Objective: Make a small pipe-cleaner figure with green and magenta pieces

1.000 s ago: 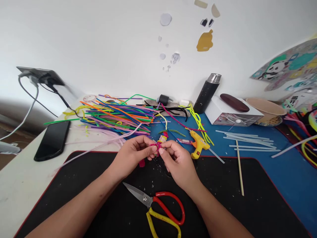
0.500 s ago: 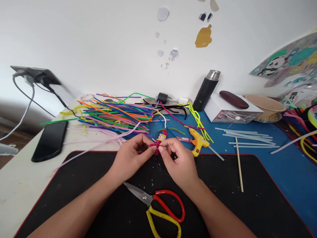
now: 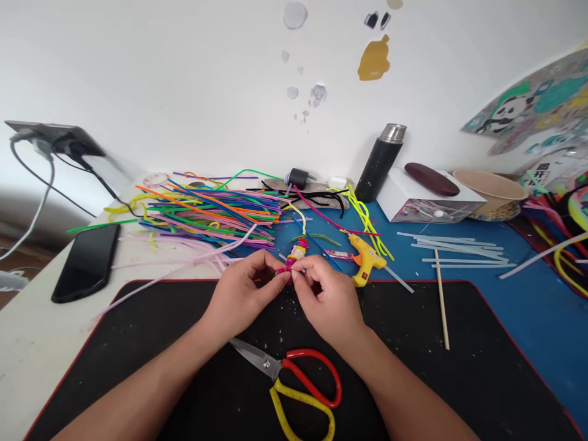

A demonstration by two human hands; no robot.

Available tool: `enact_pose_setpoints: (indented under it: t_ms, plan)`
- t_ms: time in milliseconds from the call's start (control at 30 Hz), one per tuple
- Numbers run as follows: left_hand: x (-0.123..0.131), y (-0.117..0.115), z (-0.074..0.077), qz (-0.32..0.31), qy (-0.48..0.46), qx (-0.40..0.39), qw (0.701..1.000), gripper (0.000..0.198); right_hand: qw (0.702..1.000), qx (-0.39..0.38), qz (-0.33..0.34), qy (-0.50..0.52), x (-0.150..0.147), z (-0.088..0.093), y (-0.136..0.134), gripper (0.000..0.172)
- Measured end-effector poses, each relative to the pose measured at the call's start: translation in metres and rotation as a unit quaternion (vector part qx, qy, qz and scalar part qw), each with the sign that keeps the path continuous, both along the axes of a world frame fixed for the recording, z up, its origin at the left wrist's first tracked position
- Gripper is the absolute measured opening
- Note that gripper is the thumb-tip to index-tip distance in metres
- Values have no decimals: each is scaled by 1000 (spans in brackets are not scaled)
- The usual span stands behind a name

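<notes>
Between my two hands is a small pipe-cleaner figure (image 3: 298, 250), magenta at the fingers, with yellow, white and red parts above. My left hand (image 3: 245, 291) pinches its magenta part from the left, thumb and forefinger closed. From the right, my right hand (image 3: 327, 297) grips the same magenta part with thumb and fingertips. The fingertips of both hands nearly touch and cover some of the figure. Below them, scissors (image 3: 275, 367) with one red and one yellow handle lie on the black mat (image 3: 413, 380).
Colourful pipe cleaners (image 3: 206, 214) are piled at the back left, beside a black phone (image 3: 87, 262). A yellow glue gun (image 3: 367, 260) lies right of my hands, with glue sticks (image 3: 459, 248), a wooden stick (image 3: 441, 300), a thermos (image 3: 381, 162) and a white box (image 3: 413, 205) beyond.
The whole view has shifted slightly. My hands keep their hold on the figure, which leans and sits a little differently between my fingertips.
</notes>
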State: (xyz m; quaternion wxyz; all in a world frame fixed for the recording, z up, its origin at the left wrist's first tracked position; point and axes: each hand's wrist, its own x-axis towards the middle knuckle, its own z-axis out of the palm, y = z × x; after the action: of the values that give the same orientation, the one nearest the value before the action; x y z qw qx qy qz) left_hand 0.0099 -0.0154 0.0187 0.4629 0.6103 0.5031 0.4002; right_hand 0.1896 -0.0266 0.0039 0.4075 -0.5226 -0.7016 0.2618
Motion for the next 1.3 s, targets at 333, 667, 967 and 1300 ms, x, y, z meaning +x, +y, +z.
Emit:
enact_pose_setpoints:
  t_ms: [333,667,967,1300]
  plan:
    - [-7,10,-1,-53,-153,-121,979,31,983,-100,5,154,1,7,3,19]
    - [-5,11,-4,-59,-225,-158,960,32,968,-162,46,187,0,6,3,23]
    - [-6,12,-4,-59,-203,-133,968,34,976,-136,55,163,0,7,5,19]
    - [-5,12,-9,-56,-147,-112,981,26,977,-140,51,152,-2,-3,7,20]
